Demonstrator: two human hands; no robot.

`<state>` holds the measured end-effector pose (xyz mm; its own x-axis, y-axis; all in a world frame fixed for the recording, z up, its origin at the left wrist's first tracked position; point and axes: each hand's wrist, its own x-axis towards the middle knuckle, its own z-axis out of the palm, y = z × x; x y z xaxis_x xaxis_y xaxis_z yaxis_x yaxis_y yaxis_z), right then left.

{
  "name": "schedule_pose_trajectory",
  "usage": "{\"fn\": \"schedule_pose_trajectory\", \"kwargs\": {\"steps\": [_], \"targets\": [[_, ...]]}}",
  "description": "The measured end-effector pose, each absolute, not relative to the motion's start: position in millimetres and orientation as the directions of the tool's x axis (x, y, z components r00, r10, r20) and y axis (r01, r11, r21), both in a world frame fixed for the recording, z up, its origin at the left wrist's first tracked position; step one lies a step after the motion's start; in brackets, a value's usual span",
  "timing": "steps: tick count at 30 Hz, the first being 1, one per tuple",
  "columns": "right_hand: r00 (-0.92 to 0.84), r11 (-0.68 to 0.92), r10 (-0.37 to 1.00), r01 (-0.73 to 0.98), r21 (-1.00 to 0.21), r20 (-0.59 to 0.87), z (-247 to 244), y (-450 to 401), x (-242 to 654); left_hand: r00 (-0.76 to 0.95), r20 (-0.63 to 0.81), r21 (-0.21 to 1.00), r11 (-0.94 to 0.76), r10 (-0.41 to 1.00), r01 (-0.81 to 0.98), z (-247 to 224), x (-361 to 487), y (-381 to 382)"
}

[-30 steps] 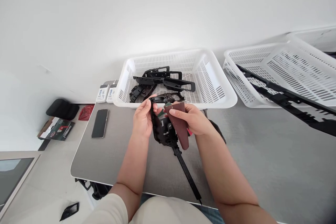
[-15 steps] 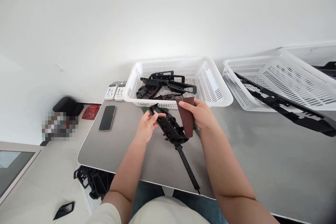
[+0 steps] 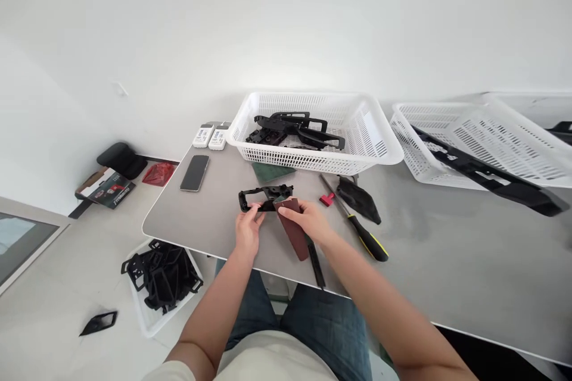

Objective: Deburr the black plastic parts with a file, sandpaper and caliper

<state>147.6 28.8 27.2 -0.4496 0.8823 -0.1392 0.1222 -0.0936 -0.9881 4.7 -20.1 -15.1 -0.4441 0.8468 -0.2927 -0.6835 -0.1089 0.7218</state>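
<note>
My left hand (image 3: pixel 247 235) grips the near edge of a black plastic trim part (image 3: pixel 271 191) with an open frame at its left end. In my right hand (image 3: pixel 310 221) is a folded piece of dark red-brown sandpaper (image 3: pixel 294 235), held against or just in front of the part's right end; contact is hard to make out. A narrow black strip (image 3: pixel 316 265) runs from behind the sandpaper toward the table's front edge. Right of my hands lie a screwdriver (image 3: pixel 369 239) with a black and yellow handle, a small red piece (image 3: pixel 327 199) and a black pouch-like thing (image 3: pixel 357 197).
Behind my hands a white basket (image 3: pixel 313 161) holds several black parts, with a green sheet (image 3: pixel 270 172) before it. Another basket (image 3: pixel 429 175) with a long black trim (image 3: pixel 487 169) stands right. A phone (image 3: pixel 195 173) lies left. A floor bin (image 3: pixel 149 324) holds black parts.
The trim part has turned from a slant to lying crosswise, nearer the table's front. The sandpaper has moved down and left with my right hand. The view has shifted, uncovering the screwdriver.
</note>
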Motion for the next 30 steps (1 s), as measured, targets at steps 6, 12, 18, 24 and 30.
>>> {"fn": "schedule_pose_trajectory", "kwargs": {"steps": [6, 12, 18, 24, 30], "targets": [[-0.403, 0.1, 0.915, 0.149, -0.984, 0.032, -1, 23, 142, -0.252, -0.427, 0.712, 0.152, 0.868, -0.685, -23, -8, -27], [-0.506, 0.378, 0.834, 0.234, -0.896, 0.22, -8, 18, 133, -0.3, -0.331, 0.788, 0.087, 0.895, -0.609, -25, 0, -22], [-0.489, 0.388, 0.852, 0.353, -0.851, 0.186, -16, 20, 130, -0.356, -0.296, 0.823, 0.047, 0.887, -0.567, -29, 4, -19], [-0.485, 0.355, 0.86, 0.339, -0.871, 0.162, -15, 23, 132, -0.428, -0.298, 0.846, 0.028, 0.853, -0.532, -32, 9, -8], [-0.462, 0.245, 0.882, 0.284, -0.927, 0.092, -11, 24, 135, -0.429, -0.3, 0.84, 0.022, 0.852, -0.543, -31, 9, -6]]}}
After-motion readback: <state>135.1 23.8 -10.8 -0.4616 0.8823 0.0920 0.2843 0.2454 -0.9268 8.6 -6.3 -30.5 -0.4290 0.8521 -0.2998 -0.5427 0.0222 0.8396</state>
